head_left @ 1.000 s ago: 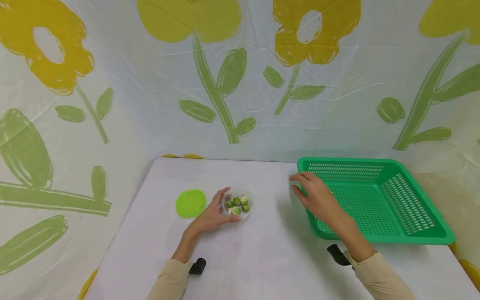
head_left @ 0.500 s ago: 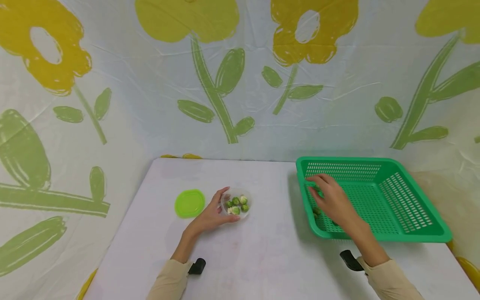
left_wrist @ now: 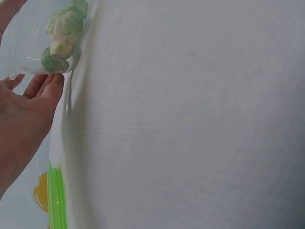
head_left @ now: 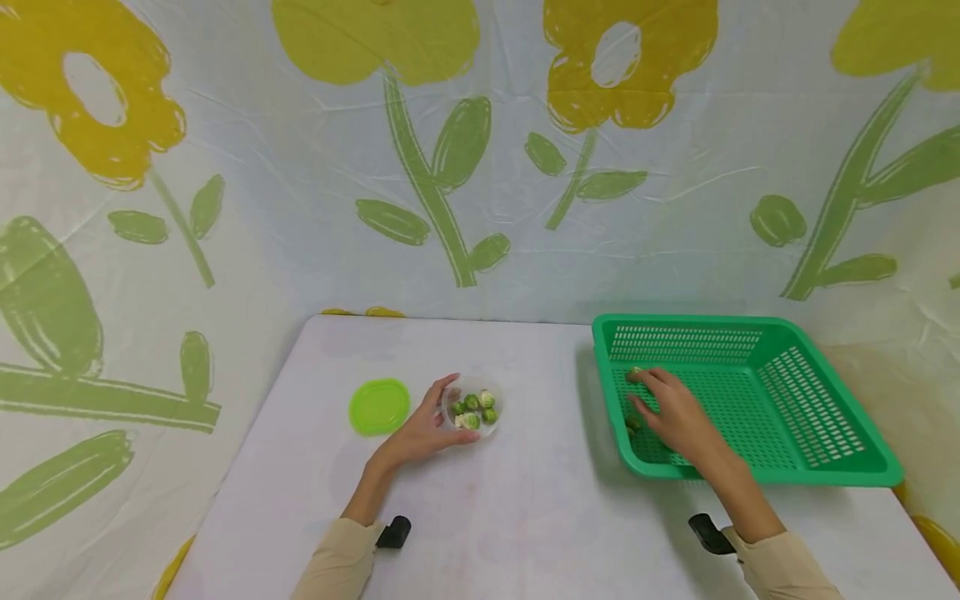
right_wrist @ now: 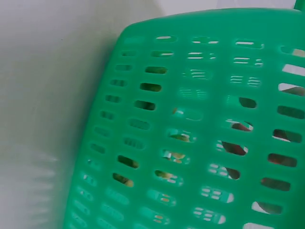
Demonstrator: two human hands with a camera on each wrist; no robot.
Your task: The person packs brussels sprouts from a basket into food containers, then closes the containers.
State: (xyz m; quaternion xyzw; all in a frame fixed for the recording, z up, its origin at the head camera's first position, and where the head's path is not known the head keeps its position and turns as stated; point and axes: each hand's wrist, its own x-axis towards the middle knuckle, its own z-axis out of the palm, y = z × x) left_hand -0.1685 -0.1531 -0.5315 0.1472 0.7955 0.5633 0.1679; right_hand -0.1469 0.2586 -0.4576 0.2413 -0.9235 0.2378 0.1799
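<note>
My left hand (head_left: 423, 429) holds a clear round plastic bowl (head_left: 495, 429) from its left side, thumb in front and fingers behind. Several Brussels sprouts (head_left: 472, 402) lie in the bowl. The left wrist view shows the fingers (left_wrist: 53, 90) against the clear wall. My right hand (head_left: 675, 417) reaches down into the green basket (head_left: 757, 318) near its left wall. Thumb and fingers stand apart there, the fingertips at a small green sprout (head_left: 635, 372); another sprout (head_left: 633, 423) lies below the thumb. In the right wrist view the slotted basket wall (right_wrist: 190, 129) hides most of that hand.
A bright green lid (head_left: 379, 407) lies on the white table (head_left: 510, 517), left of the bowl. A flower-printed cloth (head_left: 315, 167) hangs behind the table. The basket's raised rim stands around my right hand.
My right hand has moved right, from over the basket's left rim, then down inside it. The left hand and the bowl have stayed in place.
</note>
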